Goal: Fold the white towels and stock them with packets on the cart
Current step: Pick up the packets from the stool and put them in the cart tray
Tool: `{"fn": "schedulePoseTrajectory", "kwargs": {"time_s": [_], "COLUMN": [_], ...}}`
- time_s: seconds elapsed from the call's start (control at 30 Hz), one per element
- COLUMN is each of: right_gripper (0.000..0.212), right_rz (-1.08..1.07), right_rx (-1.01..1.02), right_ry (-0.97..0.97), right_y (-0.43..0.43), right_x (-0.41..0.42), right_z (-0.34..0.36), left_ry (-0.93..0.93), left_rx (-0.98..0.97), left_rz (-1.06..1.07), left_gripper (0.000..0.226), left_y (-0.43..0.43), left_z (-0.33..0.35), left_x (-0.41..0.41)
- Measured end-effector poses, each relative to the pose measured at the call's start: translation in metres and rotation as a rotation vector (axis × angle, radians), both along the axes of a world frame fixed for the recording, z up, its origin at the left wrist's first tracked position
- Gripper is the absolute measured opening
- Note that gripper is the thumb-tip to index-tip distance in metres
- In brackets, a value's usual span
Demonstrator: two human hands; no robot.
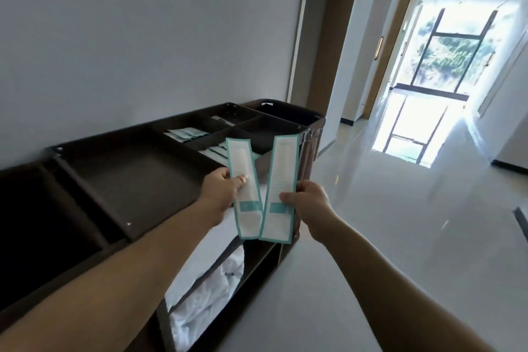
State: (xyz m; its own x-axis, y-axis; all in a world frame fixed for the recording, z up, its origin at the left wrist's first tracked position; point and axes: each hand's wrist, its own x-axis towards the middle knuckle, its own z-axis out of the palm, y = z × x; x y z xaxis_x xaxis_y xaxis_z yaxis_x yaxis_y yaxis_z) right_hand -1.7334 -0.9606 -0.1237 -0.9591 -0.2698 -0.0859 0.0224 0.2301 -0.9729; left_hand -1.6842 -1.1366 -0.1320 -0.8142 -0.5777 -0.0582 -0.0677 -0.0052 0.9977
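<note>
two long teal-edged packets stand in a v above the cart (137, 180) rim, their lower ends meeting. the left hand (224, 190) has its grip clamped on the left packet (241, 157), thumb across its face; the right hand (310, 200) pinches the right packet (283, 168) the same way. both holds are thin and sit low, so a packet may tip, slip and fall to the floor (371, 237) or the white linen (205, 280) below, missing the compartment with the stocked packets (185, 134).
</note>
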Motion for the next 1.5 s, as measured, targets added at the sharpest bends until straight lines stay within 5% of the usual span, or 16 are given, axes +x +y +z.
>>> {"fn": "schedulePoseTrajectory", "kwargs": {"time_s": [0.17, 0.47, 0.73, 1.2, 1.5], "right_gripper": [0.033, 0.019, 0.023, 0.012, 0.016], "right_rz": [-0.003, 0.032, 0.291, 0.606, 0.846], "right_rx": [-0.005, 0.033, 0.060, 0.030, 0.407], "right_ry": [0.002, -0.062, 0.042, 0.015, 0.045], "right_y": [0.014, 0.019, 0.004, -0.126, -0.186], "right_x": [-0.091, -0.244, -0.377, -0.475, -0.472], "right_z": [0.014, 0.019, 0.014, 0.022, -0.019], "left_ry": [0.003, -0.024, -0.051, 0.001, 0.008], "left_rx": [0.052, 0.017, -0.030, -0.002, 0.058], "left_rz": [-0.063, -0.020, 0.203, 0.629, 0.743], "left_gripper": [0.008, 0.004, 0.011, 0.004, 0.006], "left_y": [0.011, 0.012, 0.013, -0.061, -0.085], "left_z": [0.002, 0.007, 0.004, 0.023, 0.008], "left_x": [-0.104, -0.242, -0.324, -0.323, -0.326]}}
